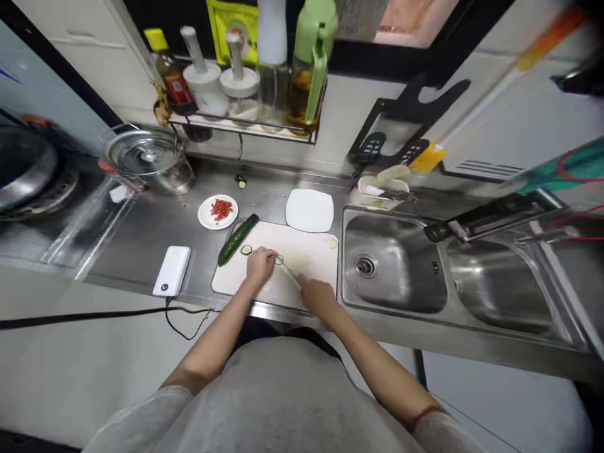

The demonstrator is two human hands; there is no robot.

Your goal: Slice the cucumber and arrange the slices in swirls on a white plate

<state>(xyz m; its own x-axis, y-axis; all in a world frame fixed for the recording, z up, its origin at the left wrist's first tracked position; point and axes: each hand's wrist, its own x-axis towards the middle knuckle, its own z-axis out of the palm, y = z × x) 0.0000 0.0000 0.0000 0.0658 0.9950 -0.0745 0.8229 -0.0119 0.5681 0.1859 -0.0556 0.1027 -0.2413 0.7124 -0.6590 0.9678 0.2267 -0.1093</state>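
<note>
My right hand (318, 297) is closed round the handle of a knife (290, 272), whose narrow blade points up and left over the white cutting board (292, 296). At the blade's tip is a thin cucumber slice (279, 260). The fingers of my left hand (261, 267) are pinched at that slice's left edge. A thicker cucumber piece (246, 250) lies on the board just beyond my left hand. The long dark green cucumber (238, 240) rests along the board's left edge. Near the upper right corner lies a pale yellowish slice (333, 243).
A white plate with chopped red pieces (204, 216) and a square white plate (309, 211) stand behind the board. A cucumber end (241, 182) lies farther back. Left is a white power bank (172, 270) with a cable; right, a double sink (396, 264). Bottles fill a rack (245, 126) above.
</note>
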